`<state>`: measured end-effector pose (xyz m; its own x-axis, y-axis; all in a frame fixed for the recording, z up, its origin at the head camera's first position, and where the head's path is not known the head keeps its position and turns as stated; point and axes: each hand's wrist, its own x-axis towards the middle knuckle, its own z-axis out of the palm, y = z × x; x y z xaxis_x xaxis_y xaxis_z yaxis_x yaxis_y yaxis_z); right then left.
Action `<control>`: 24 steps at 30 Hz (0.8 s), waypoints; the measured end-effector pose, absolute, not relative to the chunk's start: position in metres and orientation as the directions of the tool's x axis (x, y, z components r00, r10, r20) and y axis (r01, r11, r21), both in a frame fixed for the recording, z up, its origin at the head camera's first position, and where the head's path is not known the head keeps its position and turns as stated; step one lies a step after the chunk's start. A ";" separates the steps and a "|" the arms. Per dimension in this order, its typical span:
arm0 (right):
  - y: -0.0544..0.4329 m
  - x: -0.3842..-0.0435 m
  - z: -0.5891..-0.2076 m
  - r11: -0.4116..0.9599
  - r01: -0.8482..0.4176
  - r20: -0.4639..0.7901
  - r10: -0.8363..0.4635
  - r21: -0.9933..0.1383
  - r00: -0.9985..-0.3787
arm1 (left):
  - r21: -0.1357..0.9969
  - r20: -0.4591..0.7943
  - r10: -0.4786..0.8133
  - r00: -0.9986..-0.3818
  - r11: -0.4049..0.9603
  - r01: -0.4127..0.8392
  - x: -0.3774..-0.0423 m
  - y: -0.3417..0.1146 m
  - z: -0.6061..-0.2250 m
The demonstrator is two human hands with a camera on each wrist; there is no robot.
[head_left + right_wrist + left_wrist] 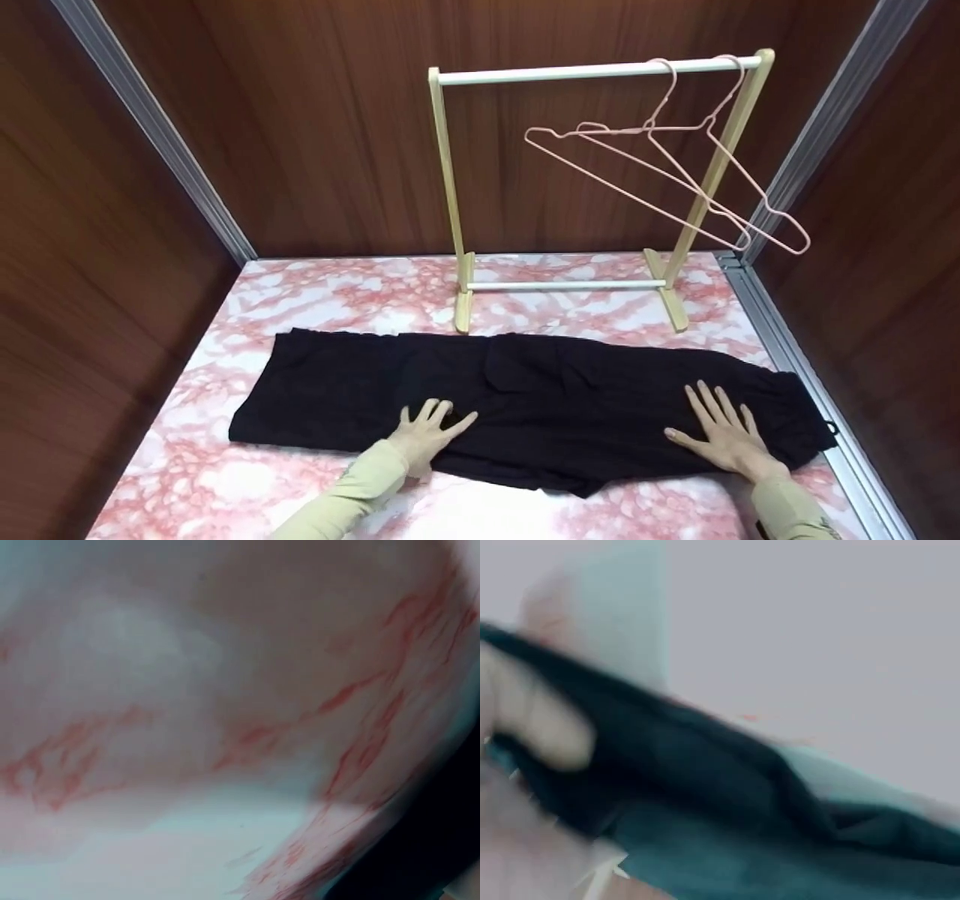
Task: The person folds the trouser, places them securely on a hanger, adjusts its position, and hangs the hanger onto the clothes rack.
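Black trousers [337, 390] lie folded lengthwise across the table, hem to the left and gathered waistband to the right. A flap pocket [525, 365] shows near their middle. My left hand [420, 441] rests on the lower edge of the cloth, left of centre, thumb spread from the slightly bent fingers. Blurred fingers lie against the dark fabric at the left of the left wrist view. Near the waistband, my right hand [724, 439] lies flat with fingers spread. The right wrist view shows mostly tabletop, with dark cloth at its lower right.
Behind the trousers stands a wooden rack [450, 172] with white bars. Two pink wire hangers [637, 196] hang at the right end of its top bar. Brown panels [315, 135] enclose the pink-and-white marbled table [247, 304], with a metal rail along its right edge.
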<state>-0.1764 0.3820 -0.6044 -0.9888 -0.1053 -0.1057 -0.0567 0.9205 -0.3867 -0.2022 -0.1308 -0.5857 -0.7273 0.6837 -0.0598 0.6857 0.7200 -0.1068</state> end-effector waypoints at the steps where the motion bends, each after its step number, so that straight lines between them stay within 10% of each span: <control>1: 0.383 -0.177 -0.606 0.919 -0.055 -0.107 -0.105 -0.391 -0.989 | 0.017 -0.120 0.661 -0.741 0.747 0.664 -0.203 -0.132 -0.579; 4: 0.385 -0.177 -0.609 0.911 -0.060 -0.095 -0.108 -0.407 -0.990 | 0.319 -0.178 0.598 -0.782 0.787 0.529 -0.210 -0.135 -0.564; 7: 0.387 -0.179 -0.612 0.904 -0.071 -0.094 -0.122 -0.422 -0.988 | 0.382 -0.049 0.521 -0.852 0.798 0.466 -0.221 -0.139 -0.561; 24: 0.386 -0.176 -0.611 0.889 -0.066 -0.079 -0.113 -0.454 -0.990 | -0.042 0.229 0.414 -0.881 0.908 0.416 -0.258 -0.158 -0.591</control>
<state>-0.1765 0.3856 -0.6112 -0.9904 -0.1133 -0.0787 -0.0656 0.8887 -0.4537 -0.2579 -0.1576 -0.5908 -0.8809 0.4144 0.2287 0.4163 0.9082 -0.0424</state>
